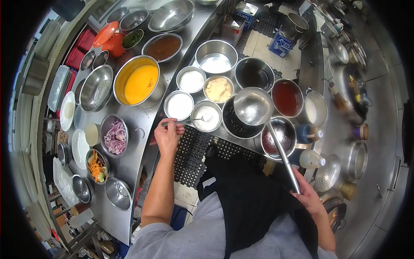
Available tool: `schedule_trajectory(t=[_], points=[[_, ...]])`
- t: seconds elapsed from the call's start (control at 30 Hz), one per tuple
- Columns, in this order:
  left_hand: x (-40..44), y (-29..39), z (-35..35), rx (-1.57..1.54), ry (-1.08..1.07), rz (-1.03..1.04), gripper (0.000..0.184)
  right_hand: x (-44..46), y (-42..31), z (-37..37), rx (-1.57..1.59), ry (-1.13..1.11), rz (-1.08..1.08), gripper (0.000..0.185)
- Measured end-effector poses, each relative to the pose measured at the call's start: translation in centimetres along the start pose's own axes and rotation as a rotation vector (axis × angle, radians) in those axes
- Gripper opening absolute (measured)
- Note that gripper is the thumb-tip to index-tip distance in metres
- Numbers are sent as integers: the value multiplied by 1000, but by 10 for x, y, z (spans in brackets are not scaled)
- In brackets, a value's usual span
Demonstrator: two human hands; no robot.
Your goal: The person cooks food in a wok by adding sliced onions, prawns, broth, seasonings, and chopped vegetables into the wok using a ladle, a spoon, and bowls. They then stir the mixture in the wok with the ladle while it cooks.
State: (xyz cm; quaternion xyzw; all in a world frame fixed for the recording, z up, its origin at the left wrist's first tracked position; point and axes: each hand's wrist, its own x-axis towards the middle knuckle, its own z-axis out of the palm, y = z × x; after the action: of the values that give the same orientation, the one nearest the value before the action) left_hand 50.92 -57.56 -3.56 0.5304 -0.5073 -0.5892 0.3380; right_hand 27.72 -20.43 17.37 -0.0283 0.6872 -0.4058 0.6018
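My left hand [168, 137] is closed around the handle of a small metal spoon [186, 121]. The spoon's tip reaches into a round metal container of white powder [208, 113]. In my right hand [307, 193] is the long handle of a large steel ladle [253, 106]. The ladle's bowl hangs over a pot of dark contents [238, 128] and hides part of it. Around them stand more containers: two of white granules [180, 105], a tan powder [218, 89], a red sauce [286, 98] and a dark red liquid [278, 137].
On the left counter [133, 172] are a pot of yellow liquid [140, 84], a bowl of sliced red onion [115, 136], shredded vegetables [97, 166] and several metal bowls. Squeeze bottles [311, 159] stand at the right, near a wok [351, 88]. A perforated black mat [189, 149] covers the floor.
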Motion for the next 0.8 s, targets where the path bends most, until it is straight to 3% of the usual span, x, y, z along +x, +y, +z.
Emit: schedule_trajectory(t=[0.53, 0.73, 0.8], points=[[-3, 22, -13, -190, -26, -6, 16, 6, 7, -4, 69, -63, -12, 96], [-16, 60, 8, -155, -111, 207, 17, 7, 7, 0, 38, -71, 8, 94], [2, 63, 9, 116, 7, 381, 18, 6, 3, 3, 28, -71, 10, 93]])
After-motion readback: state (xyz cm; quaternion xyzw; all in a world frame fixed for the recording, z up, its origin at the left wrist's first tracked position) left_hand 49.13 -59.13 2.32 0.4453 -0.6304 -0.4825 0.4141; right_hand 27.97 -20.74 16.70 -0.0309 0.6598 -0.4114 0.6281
